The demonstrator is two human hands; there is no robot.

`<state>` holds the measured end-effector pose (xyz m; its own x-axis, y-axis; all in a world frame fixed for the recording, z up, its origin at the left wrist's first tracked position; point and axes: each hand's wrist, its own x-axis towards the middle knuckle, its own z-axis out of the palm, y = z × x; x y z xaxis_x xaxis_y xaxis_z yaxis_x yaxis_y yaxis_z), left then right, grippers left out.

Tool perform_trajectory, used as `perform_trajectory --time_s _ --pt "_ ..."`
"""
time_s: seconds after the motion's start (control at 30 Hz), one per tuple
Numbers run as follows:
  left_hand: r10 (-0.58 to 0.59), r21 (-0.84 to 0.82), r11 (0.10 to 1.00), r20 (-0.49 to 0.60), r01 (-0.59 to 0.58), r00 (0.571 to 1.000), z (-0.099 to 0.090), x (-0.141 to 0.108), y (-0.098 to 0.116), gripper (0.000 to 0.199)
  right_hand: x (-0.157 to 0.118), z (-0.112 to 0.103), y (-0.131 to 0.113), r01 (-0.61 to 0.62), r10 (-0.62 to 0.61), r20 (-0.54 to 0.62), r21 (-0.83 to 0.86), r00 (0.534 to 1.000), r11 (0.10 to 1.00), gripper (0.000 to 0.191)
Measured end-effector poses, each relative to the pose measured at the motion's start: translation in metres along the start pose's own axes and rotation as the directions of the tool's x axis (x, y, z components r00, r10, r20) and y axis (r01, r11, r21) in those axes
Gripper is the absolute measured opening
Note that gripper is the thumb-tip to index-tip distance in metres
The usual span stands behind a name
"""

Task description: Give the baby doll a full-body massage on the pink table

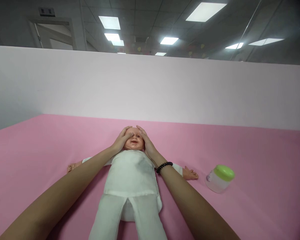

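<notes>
A baby doll (133,173) in white clothes lies on its back with both arms spread out sideways. My left hand (120,139) cups one side of the doll's head (134,143), its thumb lying across the face near one eye. On the opposite side my right hand (148,142) is curved around the head, with fingertips at the forehead and temple. Between them the two hands hold the head; parts of the fingers are hidden from view. A black coiled band (164,166) circles my right wrist.
A clear jar with a green lid (220,178) stands right of the doll's outstretched hand (190,173). Pink covering (260,186) spreads under everything. Behind it rises a white partition (150,88). Ceiling lights and a doorway (55,35) appear beyond.
</notes>
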<state>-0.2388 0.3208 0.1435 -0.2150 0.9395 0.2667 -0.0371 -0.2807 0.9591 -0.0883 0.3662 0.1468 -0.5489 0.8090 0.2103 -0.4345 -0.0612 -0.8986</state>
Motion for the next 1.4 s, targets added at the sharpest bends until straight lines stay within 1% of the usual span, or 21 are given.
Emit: perform_trajectory --time_s 0.17,0.23,0.3,0.37,0.43,0.47,0.53,0.63,0.8,0.97,1.07,1.13,1.2,1.3,1.4 --pt "0.017 0.037 0.999 0.02 -0.018 1.0 0.002 -0.005 0.006 0.062 -0.004 0.001 -0.001 0.012 -0.012 0.025 -0.011 1.0 1.0 0.054" --pt "0.018 0.073 0.997 0.027 -0.02 0.999 0.0 -0.009 0.009 0.064 -0.007 0.0 -0.005 0.0 0.001 0.042 -0.031 0.999 1.0 0.061" --pt "0.016 0.122 0.992 0.062 -0.023 0.998 -0.005 -0.013 0.013 0.07 -0.012 -0.002 -0.011 -0.043 0.048 0.083 -0.062 0.995 0.997 0.077" --pt "0.006 0.179 0.983 0.149 -0.033 0.989 -0.014 -0.015 0.016 0.083 -0.015 -0.007 -0.018 -0.096 0.112 0.147 -0.114 0.983 0.989 0.098" --pt "-0.019 0.207 0.978 0.268 -0.038 0.963 -0.023 -0.016 0.019 0.102 -0.016 -0.013 -0.024 -0.126 0.163 0.206 -0.182 0.965 0.975 0.118" --pt "-0.032 0.208 0.977 0.319 -0.037 0.947 -0.027 -0.016 0.02 0.11 -0.016 -0.015 -0.026 -0.126 0.175 0.224 -0.216 0.959 0.968 0.125" --pt "-0.041 0.204 0.978 0.386 -0.041 0.922 -0.032 -0.015 0.022 0.12 -0.016 -0.019 -0.028 -0.105 0.173 0.244 -0.266 0.954 0.958 0.13" --pt "-0.04 0.235 0.97 0.409 -0.063 0.912 -0.034 -0.014 0.024 0.12 -0.013 -0.022 -0.027 -0.079 0.159 0.284 -0.273 0.946 0.959 0.128" --pt "-0.074 0.247 0.968 0.444 -0.042 0.893 -0.032 -0.015 0.028 0.115 -0.009 -0.023 -0.024 -0.1 0.168 0.34 -0.21 0.925 0.973 0.122" --pt "-0.087 0.238 0.971 0.471 -0.031 0.878 -0.035 -0.014 0.029 0.112 -0.007 -0.027 -0.021 -0.11 0.162 0.368 -0.156 0.916 0.982 0.115" --pt "-0.106 0.225 0.974 0.498 -0.011 0.86 -0.039 -0.012 0.026 0.111 -0.006 -0.028 -0.021 -0.144 0.175 0.379 -0.108 0.909 0.984 0.117" --pt "-0.097 0.211 0.977 0.514 -0.016 0.852 -0.042 -0.01 0.025 0.11 -0.007 -0.029 -0.021 -0.168 0.186 0.381 -0.08 0.906 0.983 0.118" --pt "-0.081 0.203 0.979 0.518 -0.031 0.852 -0.043 -0.01 0.023 0.11 -0.007 -0.029 -0.021 -0.181 0.19 0.383 -0.062 0.904 0.982 0.118" --pt "-0.056 0.209 0.976 0.499 -0.057 0.865 -0.041 -0.01 0.022 0.111 -0.008 -0.03 -0.021 -0.178 0.185 0.393 -0.054 0.901 0.983 0.117" --pt "-0.027 0.201 0.976 0.48 -0.08 0.877 -0.036 -0.012 0.022 0.113 -0.008 -0.03 -0.021 -0.142 0.173 0.399 -0.106 0.9 0.984 0.119"
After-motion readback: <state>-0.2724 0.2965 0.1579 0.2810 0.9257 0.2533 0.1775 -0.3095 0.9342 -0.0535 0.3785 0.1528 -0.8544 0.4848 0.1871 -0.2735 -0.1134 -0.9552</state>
